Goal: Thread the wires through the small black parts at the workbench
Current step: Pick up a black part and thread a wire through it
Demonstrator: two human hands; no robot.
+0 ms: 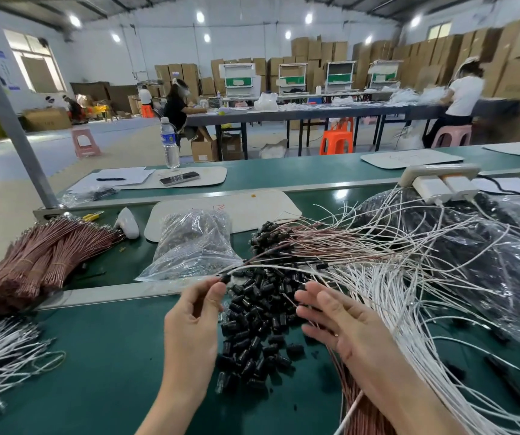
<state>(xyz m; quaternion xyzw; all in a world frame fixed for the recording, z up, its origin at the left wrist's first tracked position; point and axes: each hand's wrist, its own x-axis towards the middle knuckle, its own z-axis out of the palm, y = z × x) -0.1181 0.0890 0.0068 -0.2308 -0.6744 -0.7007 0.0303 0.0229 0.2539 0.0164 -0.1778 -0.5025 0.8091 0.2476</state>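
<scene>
Pinching: my left hand [194, 321] holds one small black part [225, 278] at thumb and fingertip, a white wire [283, 265] leading off rightward.
Pile: my right hand [343, 331], spread and empty, hovers at the pile of black parts [252, 334] on the desk [95, 356].
Tangle: loose wires [409, 296] just beside it.
Risk: spread fingers could snag the tangle and tug the held wire from its part; a slack pinch drops it.
</scene>
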